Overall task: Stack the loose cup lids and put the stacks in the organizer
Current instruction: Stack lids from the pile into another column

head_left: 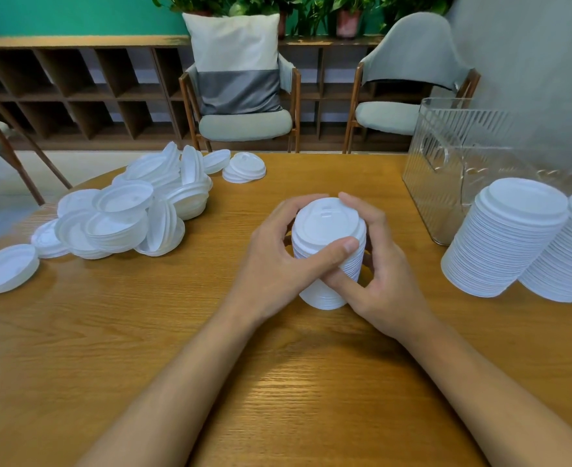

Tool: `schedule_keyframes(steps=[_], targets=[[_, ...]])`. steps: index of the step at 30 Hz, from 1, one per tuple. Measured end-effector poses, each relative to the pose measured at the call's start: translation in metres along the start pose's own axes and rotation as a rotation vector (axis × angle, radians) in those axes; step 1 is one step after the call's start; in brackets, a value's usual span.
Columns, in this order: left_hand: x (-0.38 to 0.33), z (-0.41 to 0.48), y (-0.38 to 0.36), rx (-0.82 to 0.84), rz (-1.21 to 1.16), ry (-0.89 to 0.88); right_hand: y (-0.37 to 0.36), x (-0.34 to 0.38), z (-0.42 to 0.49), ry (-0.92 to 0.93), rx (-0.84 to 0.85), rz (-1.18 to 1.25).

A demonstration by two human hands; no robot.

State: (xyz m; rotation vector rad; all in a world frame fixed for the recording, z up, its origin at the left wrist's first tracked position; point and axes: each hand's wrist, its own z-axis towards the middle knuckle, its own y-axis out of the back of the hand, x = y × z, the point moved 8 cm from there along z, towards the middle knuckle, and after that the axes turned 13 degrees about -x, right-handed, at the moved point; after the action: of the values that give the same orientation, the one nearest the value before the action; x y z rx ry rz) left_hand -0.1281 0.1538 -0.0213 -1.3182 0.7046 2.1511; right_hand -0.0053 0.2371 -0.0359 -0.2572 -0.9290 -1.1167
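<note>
Two bare forearms (pixel 177 382) reach over the table (pixel 294 399) to its middle. There the left hand (pixel 274 264) and right hand (pixel 385 274) both curl round a short stack of lids (pixel 328 227), which stands upright on the wood. The clear organizer (pixel 446 170) lies far right, nearer the right hand, with two taller stacks (pixel 503 237) just before it. The loose lids (pixel 126 214) are heaped far left. Bare wood between the held stack and the organizer suggests an open path.
</note>
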Motion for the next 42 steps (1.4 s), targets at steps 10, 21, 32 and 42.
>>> schedule_keyframes(steps=[10, 21, 32, 42], targets=[[0.008, 0.005, -0.011, -0.036, 0.043, 0.065, 0.0, -0.007, 0.0, -0.036, 0.013, 0.017], [0.023, 0.006, 0.002, 0.033, -0.015, 0.025, 0.0, -0.009, -0.001, -0.037, 0.002, -0.08], [0.08, 0.056, 0.035, -0.19, 0.501, -0.086, 0.008, -0.019, 0.008, -0.071, -0.055, -0.134], [0.107, 0.123, 0.024, -0.192, 0.844, -0.14, 0.006, -0.019, 0.008, -0.048, -0.059, -0.103]])
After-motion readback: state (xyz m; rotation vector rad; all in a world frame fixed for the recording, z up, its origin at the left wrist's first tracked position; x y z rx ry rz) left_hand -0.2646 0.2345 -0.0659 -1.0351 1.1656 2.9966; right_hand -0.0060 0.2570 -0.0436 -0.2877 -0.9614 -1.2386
